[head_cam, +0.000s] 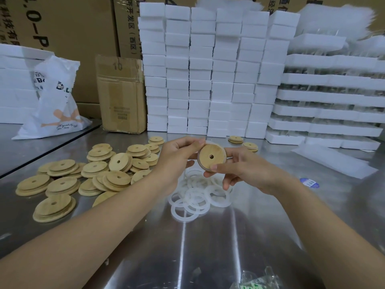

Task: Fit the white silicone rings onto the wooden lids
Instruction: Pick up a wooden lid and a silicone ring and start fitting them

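Observation:
Both hands hold one round wooden lid [210, 157] with a small centre hole above the metal table. My left hand [177, 157] pinches its left and top edge with thumb and fingers. My right hand [239, 170] pinches its right and lower edge, thumb on the rim. A thin white silicone ring shows around the lid's edge. Below the hands lies a loose heap of white silicone rings [198, 197]. A large pile of wooden lids [83, 174] spreads over the table's left side.
A few more wooden lids [242, 142] lie behind the hands. Stacked white foam blocks [208, 69] form a wall at the back and right. A cardboard box [121, 94] and a white bag [56, 101] stand at the back left. Plastic wrapping [258, 280] lies near the front edge.

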